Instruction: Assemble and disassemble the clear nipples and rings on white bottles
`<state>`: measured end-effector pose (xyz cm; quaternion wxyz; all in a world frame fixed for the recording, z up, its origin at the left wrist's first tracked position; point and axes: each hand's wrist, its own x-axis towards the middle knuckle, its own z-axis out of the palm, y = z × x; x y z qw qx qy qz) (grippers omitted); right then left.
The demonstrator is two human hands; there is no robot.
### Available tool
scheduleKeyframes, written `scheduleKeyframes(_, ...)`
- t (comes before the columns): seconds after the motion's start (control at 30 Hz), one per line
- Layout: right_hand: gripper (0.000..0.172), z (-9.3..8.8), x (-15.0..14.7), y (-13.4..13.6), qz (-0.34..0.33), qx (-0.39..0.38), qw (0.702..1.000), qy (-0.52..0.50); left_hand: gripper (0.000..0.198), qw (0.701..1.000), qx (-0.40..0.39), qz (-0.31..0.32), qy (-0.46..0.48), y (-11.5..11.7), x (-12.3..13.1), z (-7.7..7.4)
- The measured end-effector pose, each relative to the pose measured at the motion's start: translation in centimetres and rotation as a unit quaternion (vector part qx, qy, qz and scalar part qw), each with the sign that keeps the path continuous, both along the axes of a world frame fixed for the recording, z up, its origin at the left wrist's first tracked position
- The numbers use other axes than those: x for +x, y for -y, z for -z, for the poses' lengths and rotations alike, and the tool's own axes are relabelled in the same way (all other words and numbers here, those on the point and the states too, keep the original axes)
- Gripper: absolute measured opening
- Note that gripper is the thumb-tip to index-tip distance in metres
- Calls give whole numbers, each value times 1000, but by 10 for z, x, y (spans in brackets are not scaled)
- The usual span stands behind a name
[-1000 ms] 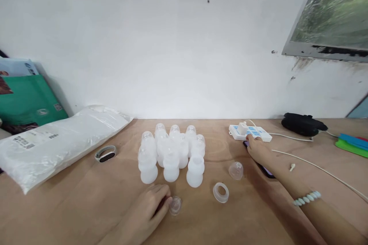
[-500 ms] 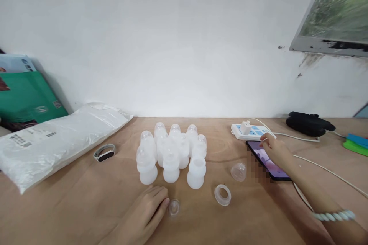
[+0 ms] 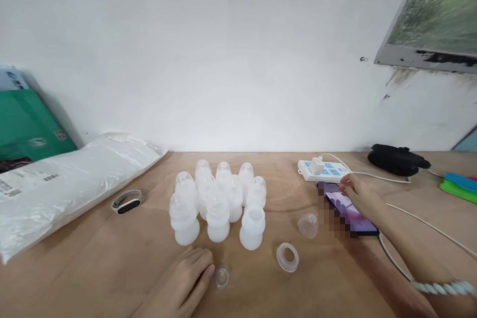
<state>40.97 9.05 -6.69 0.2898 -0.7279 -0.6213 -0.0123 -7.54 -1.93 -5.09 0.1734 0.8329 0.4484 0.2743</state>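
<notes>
Several small white plastic bottles [image 3: 218, 203] stand clustered on the wooden table [image 3: 93, 268]; the front right one [image 3: 252, 227] has no cap. My left hand [image 3: 184, 283] lies flat on the table, fingertips touching a small clear nipple piece [image 3: 221, 276]. A clear ring collar [image 3: 287, 257] and a clear dome cap [image 3: 308, 225] lie to the right of the bottles. My right hand [image 3: 359, 194] rests on a phone [image 3: 350, 211] with a lit screen, fingers on its far edge. A bead bracelet [image 3: 443, 288] circles that wrist.
A white power strip [image 3: 322, 171] with a plugged charger and cables sits behind the phone. A black object [image 3: 397, 160] and green and blue items [image 3: 459, 186] lie at far right. A white plastic bag [image 3: 70, 184], a fitness band [image 3: 126, 201] and green packets [image 3: 30, 134] are at left.
My right hand drew back from the power strip onto the phone, whose lit screen now shows. The view shifted slightly; my left hand stayed beside the nipple piece.
</notes>
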Motion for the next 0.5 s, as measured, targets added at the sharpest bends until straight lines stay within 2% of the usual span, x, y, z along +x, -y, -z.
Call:
scheduleKeyframes(0.3, 26, 10, 1, -4, -37, 18, 999, 7, 35, 1000, 5, -15, 24, 2, 2, 3)
scheduleKeyframes(0.5, 27, 19, -2, -5, -50, 19, 998, 11, 34, 1000, 6, -14, 21, 3, 1, 2)
